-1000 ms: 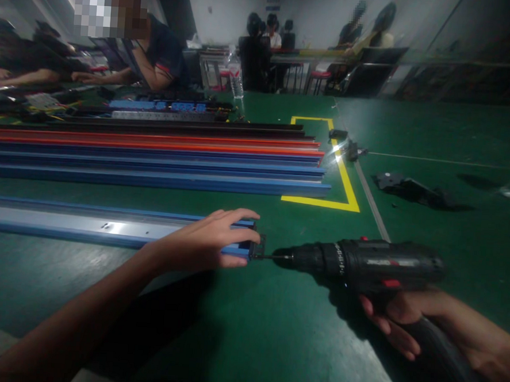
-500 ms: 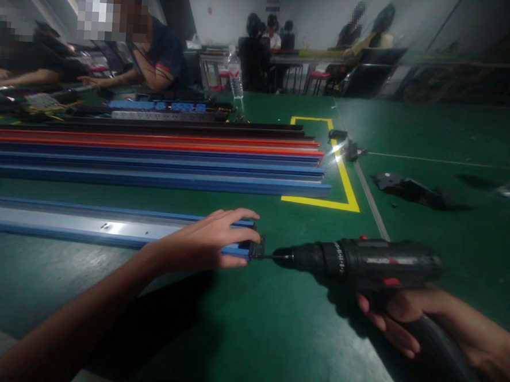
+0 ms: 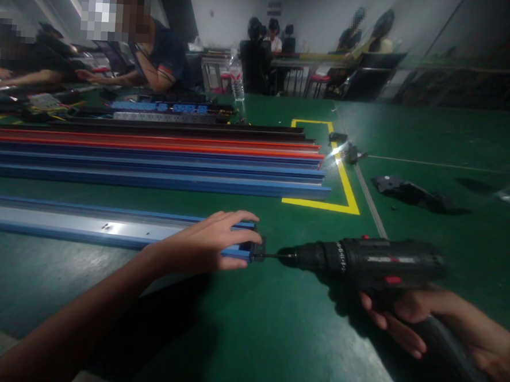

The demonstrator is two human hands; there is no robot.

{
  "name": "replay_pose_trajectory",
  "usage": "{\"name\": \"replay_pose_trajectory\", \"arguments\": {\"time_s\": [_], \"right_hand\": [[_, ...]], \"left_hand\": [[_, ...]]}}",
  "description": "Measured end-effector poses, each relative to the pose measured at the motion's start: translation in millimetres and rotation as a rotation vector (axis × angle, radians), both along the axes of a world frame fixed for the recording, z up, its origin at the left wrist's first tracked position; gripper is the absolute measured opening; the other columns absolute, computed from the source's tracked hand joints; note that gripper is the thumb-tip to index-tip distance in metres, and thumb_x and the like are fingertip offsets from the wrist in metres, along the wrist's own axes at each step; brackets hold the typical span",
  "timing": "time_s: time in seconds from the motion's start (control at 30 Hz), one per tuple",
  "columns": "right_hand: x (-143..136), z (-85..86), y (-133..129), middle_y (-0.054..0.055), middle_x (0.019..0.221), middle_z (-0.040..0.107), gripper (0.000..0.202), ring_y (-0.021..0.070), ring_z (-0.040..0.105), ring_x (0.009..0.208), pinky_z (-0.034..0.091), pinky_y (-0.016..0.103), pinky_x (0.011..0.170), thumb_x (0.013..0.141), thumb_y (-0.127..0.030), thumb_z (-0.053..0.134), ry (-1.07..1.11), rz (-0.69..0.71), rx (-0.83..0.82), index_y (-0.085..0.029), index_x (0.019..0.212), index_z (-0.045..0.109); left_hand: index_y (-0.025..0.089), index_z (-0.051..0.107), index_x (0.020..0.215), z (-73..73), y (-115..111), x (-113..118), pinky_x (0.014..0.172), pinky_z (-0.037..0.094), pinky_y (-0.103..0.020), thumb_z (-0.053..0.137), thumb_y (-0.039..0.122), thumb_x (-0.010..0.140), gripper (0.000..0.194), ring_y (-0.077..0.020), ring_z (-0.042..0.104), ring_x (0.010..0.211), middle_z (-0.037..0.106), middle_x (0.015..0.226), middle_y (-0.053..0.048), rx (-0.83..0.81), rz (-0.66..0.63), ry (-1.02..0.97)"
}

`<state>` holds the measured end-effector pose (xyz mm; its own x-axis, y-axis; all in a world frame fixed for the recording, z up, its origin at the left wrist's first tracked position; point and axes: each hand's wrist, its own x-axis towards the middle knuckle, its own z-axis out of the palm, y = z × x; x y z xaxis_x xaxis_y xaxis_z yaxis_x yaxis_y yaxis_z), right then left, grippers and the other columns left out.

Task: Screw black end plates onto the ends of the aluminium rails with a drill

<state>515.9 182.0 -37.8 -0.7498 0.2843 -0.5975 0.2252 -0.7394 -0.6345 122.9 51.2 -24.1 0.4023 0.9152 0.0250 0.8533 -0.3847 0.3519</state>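
Note:
A long blue metal rail point(image 3: 84, 225) lies on the green table, running in from the left. My left hand point(image 3: 211, 243) clamps down over its right end, fingers wrapped across the top. A small black end piece point(image 3: 258, 250) sits at that end. My right hand point(image 3: 403, 318) grips the handle of a black cordless drill point(image 3: 363, 264), held level. Its thin bit points left and meets the black end piece.
A stack of red, blue and black rails point(image 3: 153, 156) lies further back. A yellow tape outline point(image 3: 344, 185) marks the table to the right of the stack, with small black parts point(image 3: 410, 192) beyond it. Other people sit at the table's far left and in the background.
The view has shifted slightly. Both hands, the drill and the rail keep nearly the same position; the drill bit stays at the rail's end.

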Motion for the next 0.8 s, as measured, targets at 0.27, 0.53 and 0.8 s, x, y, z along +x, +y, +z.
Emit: {"name": "replay_pose_trajectory", "arguments": {"time_s": [0.27,0.53,0.8], "right_hand": [[-5,10.5,5,0.012,0.077,0.072,0.029,0.0087,0.056,0.045,0.051,0.02,0.047,0.07,-0.024,0.073,0.054,-0.084,0.09,-0.009,0.095,0.079],[-17,18.3,-2,0.011,0.078,0.071,0.028,0.0101,0.057,0.047,0.052,0.022,0.05,0.069,-0.024,0.073,0.008,-0.088,0.114,-0.01,0.093,0.078],[-24,17.4,-9,0.009,0.077,0.071,0.028,0.0093,0.056,0.046,0.051,0.022,0.05,0.068,-0.026,0.074,0.007,-0.102,0.106,-0.012,0.092,0.078]], "left_hand": [[0.029,0.047,0.143,-0.2,0,1,0.106,0.044,-0.045,0.072,0.035,0.086,0.062,-0.0291,0.052,0.127,0.045,0.149,-0.01,0.01,0.029,-0.041],[0.02,0.025,0.155,-3.3,-5,4,0.111,0.041,-0.046,0.072,0.039,0.086,0.086,-0.0303,0.048,0.135,0.047,0.15,-0.015,0.069,0.087,-0.006],[0.019,0.028,0.154,-5.1,-4,4,0.108,0.043,-0.045,0.073,0.038,0.084,0.085,-0.0291,0.053,0.128,0.052,0.147,-0.014,0.04,0.087,0.014]]}}
